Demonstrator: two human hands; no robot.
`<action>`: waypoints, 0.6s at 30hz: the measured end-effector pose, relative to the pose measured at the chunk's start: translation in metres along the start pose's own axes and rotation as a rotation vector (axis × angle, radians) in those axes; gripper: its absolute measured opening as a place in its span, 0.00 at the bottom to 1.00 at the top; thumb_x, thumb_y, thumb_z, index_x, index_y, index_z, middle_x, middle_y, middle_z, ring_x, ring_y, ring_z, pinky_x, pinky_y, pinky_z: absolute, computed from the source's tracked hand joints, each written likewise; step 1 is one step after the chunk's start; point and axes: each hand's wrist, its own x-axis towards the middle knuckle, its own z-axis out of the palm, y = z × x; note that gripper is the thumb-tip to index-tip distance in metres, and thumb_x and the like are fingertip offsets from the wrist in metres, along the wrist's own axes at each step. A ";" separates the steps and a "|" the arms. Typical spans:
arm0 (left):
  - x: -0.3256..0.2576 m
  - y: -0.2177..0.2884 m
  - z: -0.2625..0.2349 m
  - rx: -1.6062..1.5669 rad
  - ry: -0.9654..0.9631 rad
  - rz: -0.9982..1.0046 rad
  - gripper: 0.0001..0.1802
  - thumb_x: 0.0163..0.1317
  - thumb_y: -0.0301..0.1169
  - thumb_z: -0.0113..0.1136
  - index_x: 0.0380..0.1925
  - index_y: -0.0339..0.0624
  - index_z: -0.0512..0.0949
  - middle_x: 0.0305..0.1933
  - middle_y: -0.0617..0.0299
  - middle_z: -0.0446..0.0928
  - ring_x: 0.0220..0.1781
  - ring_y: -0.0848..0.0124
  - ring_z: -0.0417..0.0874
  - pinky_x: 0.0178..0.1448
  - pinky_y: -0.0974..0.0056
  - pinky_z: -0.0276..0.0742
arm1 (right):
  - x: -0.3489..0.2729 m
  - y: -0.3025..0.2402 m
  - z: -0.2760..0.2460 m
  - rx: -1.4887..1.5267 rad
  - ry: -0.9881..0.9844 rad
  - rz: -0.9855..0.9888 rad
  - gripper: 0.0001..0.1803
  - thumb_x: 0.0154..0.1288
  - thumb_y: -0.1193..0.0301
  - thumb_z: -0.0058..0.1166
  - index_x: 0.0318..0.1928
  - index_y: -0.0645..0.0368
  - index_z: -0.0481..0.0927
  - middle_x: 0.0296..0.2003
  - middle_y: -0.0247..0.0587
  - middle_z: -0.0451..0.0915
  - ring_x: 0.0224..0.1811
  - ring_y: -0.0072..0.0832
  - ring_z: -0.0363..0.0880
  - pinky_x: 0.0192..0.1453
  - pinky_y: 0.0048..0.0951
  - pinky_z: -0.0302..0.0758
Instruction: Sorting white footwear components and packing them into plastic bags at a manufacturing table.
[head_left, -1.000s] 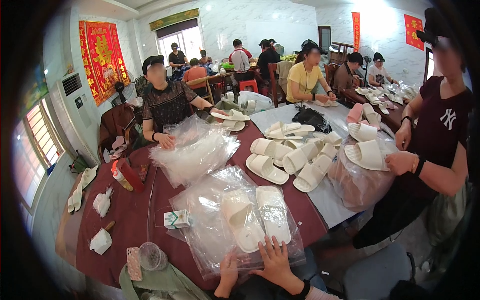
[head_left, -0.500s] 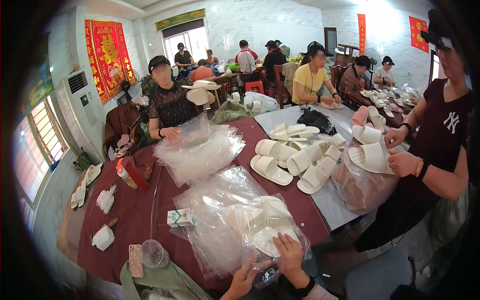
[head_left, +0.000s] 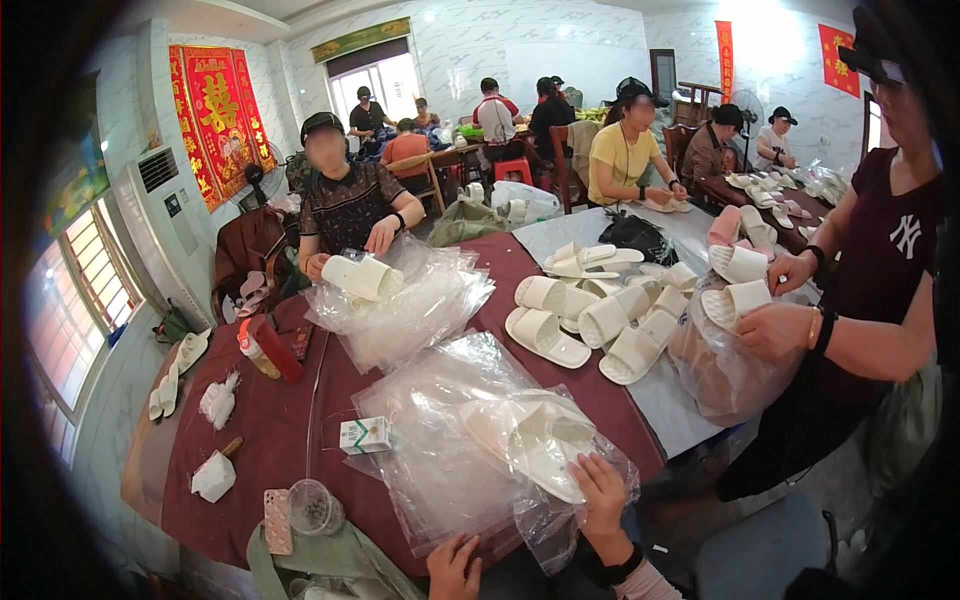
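- A dark red worktop (head_left: 300, 420) seen from above; places below are given relative to a clear plastic bag (head_left: 450, 470) lying at its near edge.
- Inside the bag sits a pair of white slippers (head_left: 535, 445), toward its right end.
- The right hand (head_left: 603, 492) rests on the bag's right end, fingers (head_left: 590, 468) spread flat over the plastic and a slipper.
- The left hand (head_left: 452, 566) lies at the bag's lower edge, fingers loosely curled; whether it grips the plastic cannot be told.
- Left of the bag: a small white and green box (head_left: 364, 435).
- Beyond the bag: a heap of loose white slippers (head_left: 600, 310) and more empty bags (head_left: 410, 305).
- Other people sit and stand around the worktop, handling slippers.
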 end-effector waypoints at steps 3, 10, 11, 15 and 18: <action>-0.007 -0.013 -0.009 0.073 0.124 -0.052 0.21 0.62 0.30 0.55 0.57 0.43 0.72 0.59 0.47 0.70 0.59 0.47 0.69 0.63 0.50 0.62 | 0.002 -0.002 -0.001 0.037 0.060 0.001 0.22 0.49 0.75 0.54 0.49 0.57 0.82 0.50 0.46 0.80 0.54 0.47 0.75 0.54 0.45 0.71; -0.016 -0.015 -0.041 0.241 0.329 -0.278 0.24 0.61 0.34 0.56 0.57 0.36 0.70 0.61 0.41 0.68 0.64 0.45 0.65 0.67 0.48 0.59 | 0.006 0.000 0.001 0.025 0.162 -0.025 0.18 0.49 0.74 0.57 0.45 0.58 0.83 0.47 0.46 0.81 0.52 0.47 0.77 0.54 0.42 0.73; -0.022 -0.019 -0.043 0.225 0.308 -0.330 0.27 0.61 0.36 0.57 0.58 0.34 0.68 0.61 0.39 0.67 0.64 0.43 0.64 0.68 0.47 0.57 | 0.008 -0.002 0.000 0.024 0.175 -0.037 0.17 0.49 0.74 0.58 0.44 0.58 0.83 0.47 0.46 0.81 0.52 0.47 0.78 0.54 0.41 0.73; -0.040 -0.038 -0.034 0.210 0.355 -0.367 0.31 0.59 0.38 0.59 0.60 0.33 0.66 0.62 0.39 0.65 0.65 0.43 0.63 0.69 0.46 0.56 | 0.007 0.001 0.008 0.042 0.242 -0.038 0.17 0.48 0.74 0.59 0.43 0.59 0.83 0.46 0.47 0.81 0.51 0.47 0.78 0.53 0.41 0.74; -0.049 -0.044 -0.029 0.232 0.322 -0.526 0.37 0.57 0.39 0.61 0.63 0.32 0.61 0.65 0.37 0.62 0.67 0.43 0.60 0.71 0.47 0.53 | 0.007 -0.003 0.012 0.145 0.305 -0.055 0.16 0.49 0.75 0.59 0.42 0.60 0.83 0.46 0.49 0.81 0.51 0.47 0.79 0.52 0.41 0.75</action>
